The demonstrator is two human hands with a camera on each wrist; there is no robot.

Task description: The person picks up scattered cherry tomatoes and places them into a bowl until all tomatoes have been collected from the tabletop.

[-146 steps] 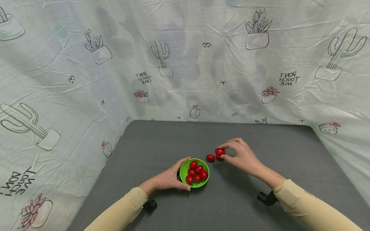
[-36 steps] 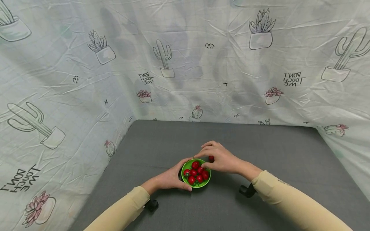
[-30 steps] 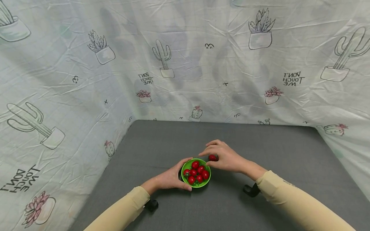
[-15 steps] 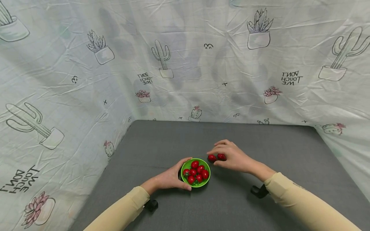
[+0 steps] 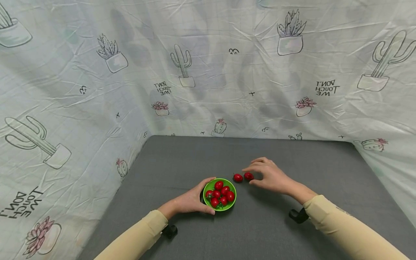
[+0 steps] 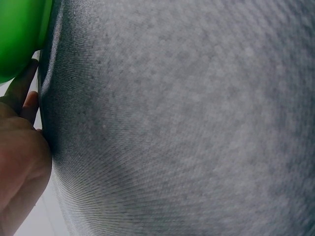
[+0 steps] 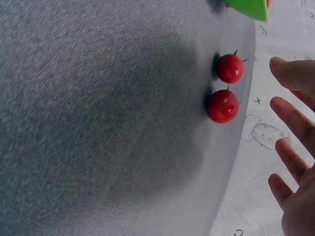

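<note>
My left hand [image 5: 191,200] curves around the left side of a small green bowl [image 5: 209,186], thumb at the near side and fingers at the far side. Several red cherry tomatoes [image 5: 219,185] lie inside it. Two more sit side by side on the table, to the right of the bowl: a left tomato [image 5: 238,177] and a right tomato [image 5: 248,176]. My right hand [image 5: 273,178] hovers around the right tomato with thumb and fingers spread apart, holding nothing. In the right wrist view both loose tomatoes show small green stems, and the fingers [image 7: 294,160] stand apart from them.
A dark grey cloth covers the table [image 5: 182,155]. Behind it and along the sides hangs a pale curtain [image 5: 208,72] printed with cacti. Each wrist carries a black strap mount, such as the right mount [image 5: 298,216].
One tomato from the loose group has gone into the bowl, carried by my right hand. That hand has since drawn back rightward to the two others. My left hand stays on the bowl.
</note>
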